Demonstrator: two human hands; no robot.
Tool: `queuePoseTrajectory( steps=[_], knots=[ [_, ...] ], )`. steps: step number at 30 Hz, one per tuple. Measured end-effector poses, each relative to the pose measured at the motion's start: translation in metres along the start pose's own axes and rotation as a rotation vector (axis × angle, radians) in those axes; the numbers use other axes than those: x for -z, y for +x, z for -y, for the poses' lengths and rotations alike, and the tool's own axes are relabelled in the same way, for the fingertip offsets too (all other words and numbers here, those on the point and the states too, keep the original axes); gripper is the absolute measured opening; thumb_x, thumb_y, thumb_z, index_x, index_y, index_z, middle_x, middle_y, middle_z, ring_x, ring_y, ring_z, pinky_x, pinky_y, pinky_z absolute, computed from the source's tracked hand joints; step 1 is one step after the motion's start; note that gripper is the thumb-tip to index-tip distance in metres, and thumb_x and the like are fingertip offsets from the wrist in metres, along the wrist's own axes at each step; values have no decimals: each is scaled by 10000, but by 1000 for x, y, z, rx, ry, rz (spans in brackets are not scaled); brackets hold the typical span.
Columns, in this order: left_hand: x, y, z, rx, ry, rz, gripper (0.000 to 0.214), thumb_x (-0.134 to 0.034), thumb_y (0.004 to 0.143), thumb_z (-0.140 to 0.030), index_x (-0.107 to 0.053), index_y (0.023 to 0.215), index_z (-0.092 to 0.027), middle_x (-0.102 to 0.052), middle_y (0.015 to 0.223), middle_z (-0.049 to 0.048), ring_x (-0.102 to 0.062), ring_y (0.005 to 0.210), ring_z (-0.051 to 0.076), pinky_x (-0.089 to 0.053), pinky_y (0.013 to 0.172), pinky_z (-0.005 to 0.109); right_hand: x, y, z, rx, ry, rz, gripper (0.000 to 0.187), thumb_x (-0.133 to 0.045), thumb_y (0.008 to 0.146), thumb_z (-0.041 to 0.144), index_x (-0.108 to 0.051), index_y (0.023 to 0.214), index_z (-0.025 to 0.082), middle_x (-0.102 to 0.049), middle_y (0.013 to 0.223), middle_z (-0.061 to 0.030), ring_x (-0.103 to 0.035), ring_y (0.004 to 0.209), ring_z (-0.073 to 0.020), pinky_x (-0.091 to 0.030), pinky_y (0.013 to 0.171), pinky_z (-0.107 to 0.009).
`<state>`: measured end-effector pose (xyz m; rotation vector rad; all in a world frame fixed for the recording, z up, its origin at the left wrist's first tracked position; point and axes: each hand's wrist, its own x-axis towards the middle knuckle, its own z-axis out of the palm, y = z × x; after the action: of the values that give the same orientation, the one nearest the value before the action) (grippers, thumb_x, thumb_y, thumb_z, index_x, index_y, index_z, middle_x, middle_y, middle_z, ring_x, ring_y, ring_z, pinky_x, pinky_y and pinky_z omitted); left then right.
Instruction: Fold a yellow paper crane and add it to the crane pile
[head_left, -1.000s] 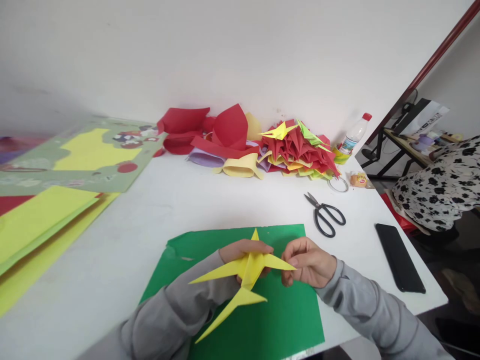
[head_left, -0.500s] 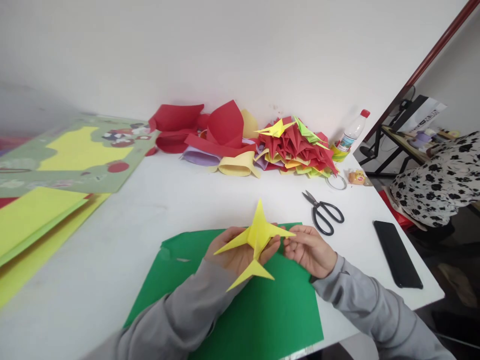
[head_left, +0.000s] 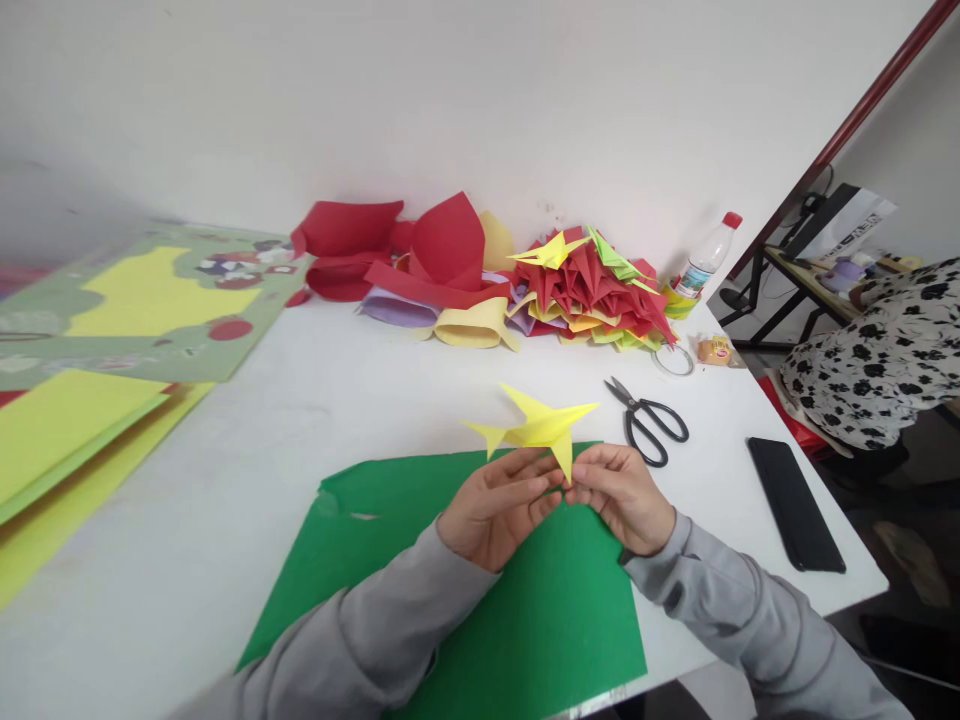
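1. Head view: step in hand looked like shaping one point of the yellow paper figure (head_left: 541, 430), held up over the far edge of the green sheet (head_left: 555, 620).
2. Right hand (head_left: 626, 495): fingertips pinched the downward point. Left hand (head_left: 495, 510) sat close beside, under the body; couldn't tell its grip.
3. Next move probably called for light finger pressure.
4. Figure looked crisp, tapered points splayed, left end forked.
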<state>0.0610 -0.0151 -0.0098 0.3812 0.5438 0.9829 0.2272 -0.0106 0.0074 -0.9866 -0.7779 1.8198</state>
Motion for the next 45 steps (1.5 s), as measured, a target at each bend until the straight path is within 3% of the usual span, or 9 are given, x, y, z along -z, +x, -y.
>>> queuePoseTrajectory(
  steps=[4,8,13,17,21,27,37,41,45],
  knots=[
    [-7,4,7,-70,121,-109,300,-870,520,-179,-657,730,-154,-648,548,-26,-615,502,108,-528,526,220,-2,-2,-2,-84,-108,32,272,-869,560,305,-690,641,117,-702,596,-23,-638,498,-99,-526,528,-199],
    [-10,5,6,-18,177,-222,398,-904,413,-222,-608,666,-140,-637,497,-15,-581,430,101,-508,450,210,-2,-4,-1,-193,-161,-8,293,-867,550,319,-701,658,102,-708,614,-42,-638,499,-100,-512,523,-200],
    [-4,8,9,-40,237,-269,391,-898,401,-231,-621,658,-131,-632,508,-8,-586,446,116,-500,408,210,-3,-4,2,-271,-215,-83,308,-870,506,319,-687,629,105,-693,575,-41,-637,491,-105,-482,499,-191],
    [1,8,10,-105,266,-236,340,-880,481,-243,-650,704,-131,-662,553,4,-615,494,121,-530,454,210,-5,-3,3,-192,-269,-115,258,-849,506,287,-664,590,128,-684,554,-19,-621,500,-98,-480,524,-203],
    [1,6,7,-58,296,-229,347,-887,475,-249,-650,699,-129,-668,539,9,-608,488,114,-514,421,186,-4,-2,1,-31,-364,-127,194,-826,501,236,-664,547,139,-665,516,10,-575,476,-74,-455,518,-192],
    [-7,2,7,-90,301,-301,340,-875,449,-215,-650,685,-121,-633,500,-20,-583,473,96,-522,408,181,2,1,0,-119,-390,-72,184,-814,506,238,-668,559,139,-676,524,-2,-581,475,-87,-468,527,-211],
    [-5,8,5,-34,346,-327,450,-895,352,-279,-614,664,-119,-609,477,-23,-557,439,105,-507,344,208,0,1,0,-109,-358,-100,292,-839,476,231,-587,604,157,-661,501,11,-596,449,-101,-449,463,-193],
    [-8,6,5,-44,412,-282,502,-882,397,-250,-584,784,-133,-634,540,-31,-589,485,116,-522,371,209,-2,0,1,-30,-376,-103,322,-843,484,216,-563,635,163,-644,488,29,-588,446,-97,-436,459,-185],
    [-11,4,7,-65,500,-186,614,-863,329,-131,-521,838,-161,-599,526,-82,-567,452,117,-518,359,233,-2,-2,1,16,-401,-83,325,-846,507,230,-576,675,166,-662,535,33,-582,451,-87,-446,483,-191]
  ],
)
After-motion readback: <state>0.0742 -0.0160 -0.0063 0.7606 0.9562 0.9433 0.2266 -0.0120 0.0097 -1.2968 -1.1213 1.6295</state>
